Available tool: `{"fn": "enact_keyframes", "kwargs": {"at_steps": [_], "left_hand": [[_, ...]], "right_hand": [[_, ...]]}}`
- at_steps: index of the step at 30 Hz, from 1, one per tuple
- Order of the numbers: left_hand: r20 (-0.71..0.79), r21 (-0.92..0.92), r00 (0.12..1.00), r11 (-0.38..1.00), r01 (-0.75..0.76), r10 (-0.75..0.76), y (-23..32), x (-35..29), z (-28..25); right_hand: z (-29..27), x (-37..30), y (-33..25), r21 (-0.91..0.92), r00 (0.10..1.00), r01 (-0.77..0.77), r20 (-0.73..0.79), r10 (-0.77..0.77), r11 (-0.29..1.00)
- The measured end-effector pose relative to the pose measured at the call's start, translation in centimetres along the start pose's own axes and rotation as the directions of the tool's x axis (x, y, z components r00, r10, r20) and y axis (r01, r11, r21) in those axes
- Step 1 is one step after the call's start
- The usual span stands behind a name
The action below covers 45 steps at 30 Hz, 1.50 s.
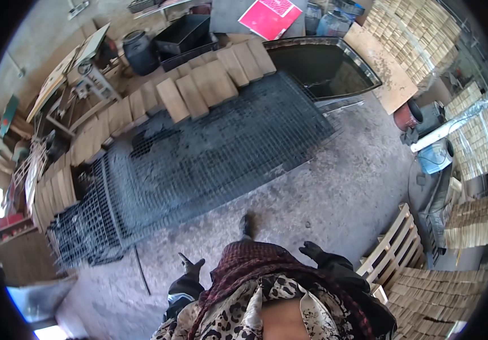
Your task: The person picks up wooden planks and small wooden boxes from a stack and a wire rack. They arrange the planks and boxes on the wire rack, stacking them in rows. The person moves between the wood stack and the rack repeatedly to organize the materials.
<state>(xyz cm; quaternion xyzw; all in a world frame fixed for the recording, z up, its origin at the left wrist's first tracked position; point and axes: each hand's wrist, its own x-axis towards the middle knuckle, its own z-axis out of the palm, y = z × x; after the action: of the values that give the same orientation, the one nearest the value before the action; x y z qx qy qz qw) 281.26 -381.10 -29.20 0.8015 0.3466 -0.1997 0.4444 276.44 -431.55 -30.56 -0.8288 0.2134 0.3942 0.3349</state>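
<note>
My left hand (192, 265), in a dark glove, hangs low beside my body with a finger and the thumb stretched apart and nothing in it. On the other side my right hand (312, 251), gloved in dark too, is held out from my body; its fingers look apart and it holds nothing I can see. Both hands are over the concrete floor (266, 198), short of a large dark wire-mesh grid (238, 141) lying ahead. Along the grid's far edge leans a row of flat wooden boards (213, 82). One dark shoe (247, 225) shows in front of my patterned clothing.
Beyond the grid's far right corner is a tank (363, 62) of dark liquid. A thin rod (142, 272) lies on the floor near my left hand. To the right are a wooden pallet (394, 243), stacked wood pieces (439, 294), a red bucket (407, 116) and a blue container (434, 157).
</note>
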Motion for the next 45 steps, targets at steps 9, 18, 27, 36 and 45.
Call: {"fn": "enact_keyframes", "kwargs": {"at_steps": [9,18,27,36,45], "left_hand": [[0.181,-0.147,0.877,0.894,-0.424,0.446,20.6,12.8,5.7],[0.178,0.087,0.983,0.994,-0.066,0.050,19.0,10.8,9.7],[-0.072,0.009,0.982,0.984,0.178,-0.177,26.0,8.5,12.4],[0.050,-0.175,0.963,0.951,-0.254,0.266,44.3,14.3,18.7],[0.078,-0.471,0.969,0.865,-0.171,0.233,45.2,28.0,15.3]], "right_hand": [[-10.3,1.1,-7.7,0.704,0.955,-0.027,-0.191,0.226,0.710],[-14.2,13.8,-5.9,0.674,0.992,0.096,-0.125,-0.015,0.733],[-28.7,30.6,-0.9,0.857,0.999,0.048,-0.052,-0.006,0.513],[-44.5,43.2,-13.9,0.630,0.971,0.222,-0.216,-0.106,0.745],[-48.4,49.9,-25.8,0.766,0.977,0.204,-0.124,-0.170,0.610]]}}
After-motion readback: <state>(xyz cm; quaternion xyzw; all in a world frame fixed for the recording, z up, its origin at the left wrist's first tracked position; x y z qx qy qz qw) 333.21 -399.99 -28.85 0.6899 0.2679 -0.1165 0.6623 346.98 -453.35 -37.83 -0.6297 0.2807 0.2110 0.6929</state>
